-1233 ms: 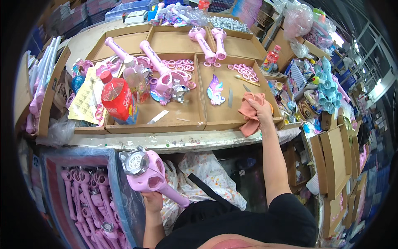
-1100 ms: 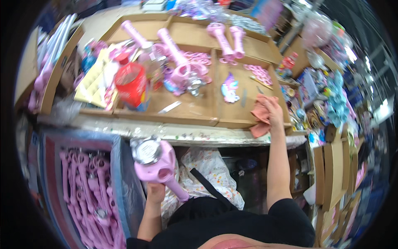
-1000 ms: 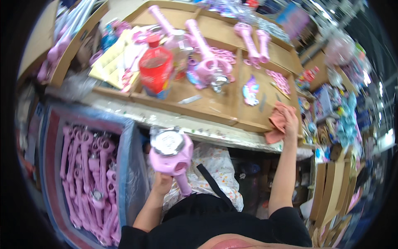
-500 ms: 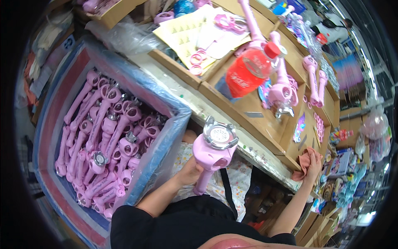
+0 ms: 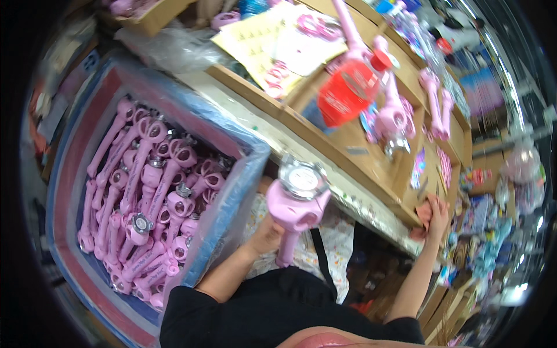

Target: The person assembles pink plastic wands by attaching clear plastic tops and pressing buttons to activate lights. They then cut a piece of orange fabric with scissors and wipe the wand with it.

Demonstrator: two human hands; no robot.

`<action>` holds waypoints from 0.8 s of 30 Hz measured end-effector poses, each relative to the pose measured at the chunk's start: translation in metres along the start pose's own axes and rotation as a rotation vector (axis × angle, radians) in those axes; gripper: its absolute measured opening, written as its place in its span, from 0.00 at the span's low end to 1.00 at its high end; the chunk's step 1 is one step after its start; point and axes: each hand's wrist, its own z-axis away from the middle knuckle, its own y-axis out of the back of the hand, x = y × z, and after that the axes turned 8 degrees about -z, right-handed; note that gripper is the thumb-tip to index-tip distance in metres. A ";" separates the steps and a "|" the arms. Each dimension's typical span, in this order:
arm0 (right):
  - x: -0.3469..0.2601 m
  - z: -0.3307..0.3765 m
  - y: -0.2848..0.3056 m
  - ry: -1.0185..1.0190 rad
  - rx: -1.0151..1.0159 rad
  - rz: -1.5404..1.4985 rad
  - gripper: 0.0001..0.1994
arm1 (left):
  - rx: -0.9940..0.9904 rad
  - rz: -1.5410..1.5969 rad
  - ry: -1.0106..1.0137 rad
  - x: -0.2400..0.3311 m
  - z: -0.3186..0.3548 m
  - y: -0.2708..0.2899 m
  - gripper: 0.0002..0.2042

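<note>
Gripping a pink wand point(image 5: 297, 204), the left hand point(image 5: 267, 236) is closest, and I see the wand over flowery cloth point(image 5: 335, 249), beside a bin point(image 5: 87, 136) of more wands point(image 5: 137, 177); farther off, the right hand point(image 5: 439, 220) holds an orange rag point(image 5: 425, 213) at the cardboard tray point(image 5: 377, 177)

Smooth pink plastic wand point(image 5: 296, 207) near centre, its shiny silver metallic-looking top point(image 5: 303, 180), matt orange cloth point(image 5: 424, 214) at right, matt brown cardboard tray point(image 5: 371, 166) far, rough scuffed table edge point(image 5: 232, 109), glossy clear film point(image 5: 227, 223) on left bin point(image 5: 60, 191), matt yellow paper point(image 5: 249, 42).
</note>
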 end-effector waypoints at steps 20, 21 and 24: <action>0.006 0.014 -0.017 0.016 0.168 -0.124 0.19 | 0.385 0.507 -0.163 0.083 -0.004 0.047 0.48; 0.005 0.016 -0.016 0.051 0.147 -0.066 0.19 | 0.350 0.531 -0.179 0.088 -0.005 0.055 0.46; 0.001 0.021 -0.017 -0.003 0.174 0.332 0.20 | 0.208 0.636 -0.231 0.096 -0.011 0.078 0.42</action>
